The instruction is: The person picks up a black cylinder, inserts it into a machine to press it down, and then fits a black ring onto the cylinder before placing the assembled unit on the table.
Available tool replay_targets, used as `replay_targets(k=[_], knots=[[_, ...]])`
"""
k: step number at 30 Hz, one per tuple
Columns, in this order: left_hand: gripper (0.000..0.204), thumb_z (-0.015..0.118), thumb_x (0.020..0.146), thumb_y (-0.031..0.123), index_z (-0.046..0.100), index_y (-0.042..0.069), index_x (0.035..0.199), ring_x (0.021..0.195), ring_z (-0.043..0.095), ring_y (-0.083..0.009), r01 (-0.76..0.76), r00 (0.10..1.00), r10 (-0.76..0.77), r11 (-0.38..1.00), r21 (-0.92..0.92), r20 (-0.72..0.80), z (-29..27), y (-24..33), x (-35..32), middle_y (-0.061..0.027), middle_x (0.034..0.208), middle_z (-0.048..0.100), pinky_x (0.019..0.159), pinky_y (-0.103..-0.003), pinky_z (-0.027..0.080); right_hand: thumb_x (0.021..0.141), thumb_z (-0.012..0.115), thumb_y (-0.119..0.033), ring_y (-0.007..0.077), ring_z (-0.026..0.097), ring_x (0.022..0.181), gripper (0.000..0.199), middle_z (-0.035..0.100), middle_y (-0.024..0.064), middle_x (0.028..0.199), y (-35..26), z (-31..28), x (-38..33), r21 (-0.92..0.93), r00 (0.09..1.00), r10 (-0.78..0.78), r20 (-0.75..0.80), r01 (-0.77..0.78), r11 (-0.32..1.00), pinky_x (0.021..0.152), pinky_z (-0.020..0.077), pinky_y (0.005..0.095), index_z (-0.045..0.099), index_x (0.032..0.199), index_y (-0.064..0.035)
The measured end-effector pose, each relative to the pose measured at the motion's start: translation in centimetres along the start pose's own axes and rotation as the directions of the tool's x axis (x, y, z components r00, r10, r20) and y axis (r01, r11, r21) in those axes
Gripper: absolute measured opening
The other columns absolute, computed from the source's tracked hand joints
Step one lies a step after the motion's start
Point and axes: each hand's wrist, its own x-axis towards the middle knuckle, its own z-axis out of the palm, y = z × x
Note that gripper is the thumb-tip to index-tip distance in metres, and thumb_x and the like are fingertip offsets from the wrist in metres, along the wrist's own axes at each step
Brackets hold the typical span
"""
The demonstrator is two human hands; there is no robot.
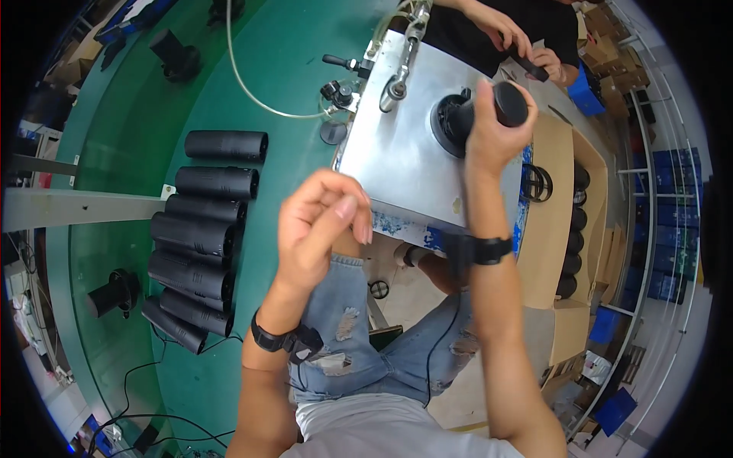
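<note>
My right hand (495, 133) is wrapped round a black cylinder (510, 104) above the right part of a metal box top (412, 164). Beside that grip, a round black fitting (450, 122) sits on the metal; the cylinder and my hand partly cover it, so I cannot tell whether the two touch. In front of the box's near left corner my left hand (317, 225) hovers, palm partly up, fingers loosely curled and nothing visible in them. A metal lever-like arm with a rounded end (395, 90) reaches over the box top.
Several black tubes (191, 231) lie in a column on the green table (286, 141) at left. A valve with a clear hose (336, 95) adjoins the box. At right stands an open carton (551, 229) with black round parts. Across the box, a co-worker's hands (500, 27) hold a black piece.
</note>
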Motion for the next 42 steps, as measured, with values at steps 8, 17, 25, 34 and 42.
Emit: replay_targets(k=[8,17,25,34,42], knots=[[0.02,0.054,0.092,0.017,0.061,-0.002,0.09,0.06,0.053,-0.0104,-0.2,0.969,0.24,0.901,0.386,-0.057,-2.3,-0.3,11.5,-0.0056,0.068,0.059,0.056,-0.023,0.041,0.079,0.068,-0.009,0.0144,0.061,0.076,0.027,0.065,0.0086,0.082,2.3,-3.0,3.0,0.217,0.936,-0.073,0.343,-0.003,0.976,0.075,0.0495,0.0268,0.055,0.1,0.0001],[0.032,0.057,0.087,0.028,0.06,0.002,0.106,0.099,0.061,-0.0332,-0.109,0.979,0.153,-0.165,0.98,0.134,-13.1,-6.7,23.0,-0.0172,0.105,0.065,0.087,-0.041,0.047,0.081,0.061,-0.011,0.0208,0.059,0.082,0.03,0.061,0.013,0.087,2.9,-3.9,3.8,0.282,0.864,-0.083,0.496,-0.07,0.957,0.082,0.0492,0.0341,0.052,0.106,0.0016],[0.029,0.057,0.084,0.024,0.058,0.0,0.098,0.096,0.056,-0.0397,-0.036,0.966,0.254,-0.083,0.996,0.056,-12.1,-6.6,22.4,-0.0219,0.097,0.06,0.085,-0.046,0.045,0.077,0.072,-0.009,0.0134,0.063,0.076,0.025,0.066,0.008,0.082,3.0,-2.7,3.0,0.191,0.932,-0.181,0.314,0.124,0.974,0.074,0.0512,0.0257,0.059,0.096,0.0008],[0.042,0.049,0.089,0.036,0.065,-0.003,0.091,0.09,0.061,-0.0429,0.013,0.996,0.086,-0.118,0.993,-0.003,-13.9,-7.1,23.6,-0.0268,0.092,0.064,0.082,-0.049,0.047,0.082,0.056,-0.012,0.0247,0.058,0.086,0.031,0.06,0.0165,0.089,3.5,-3.2,3.5,0.281,0.857,-0.143,0.496,-0.003,0.96,0.085,0.0474,0.0376,0.051,0.109,0.0023],[0.052,0.044,0.092,0.043,0.066,-0.003,0.101,0.098,0.06,-0.0429,0.069,0.982,-0.157,-0.234,0.97,-0.108,-14.2,-5.3,24.0,-0.0269,0.102,0.063,0.087,-0.047,0.047,0.081,0.058,-0.012,0.0233,0.059,0.084,0.031,0.061,0.016,0.087,3.1,-3.5,3.7,0.261,0.862,-0.167,0.479,0.041,0.964,0.083,0.0486,0.0356,0.052,0.108,0.0027]])
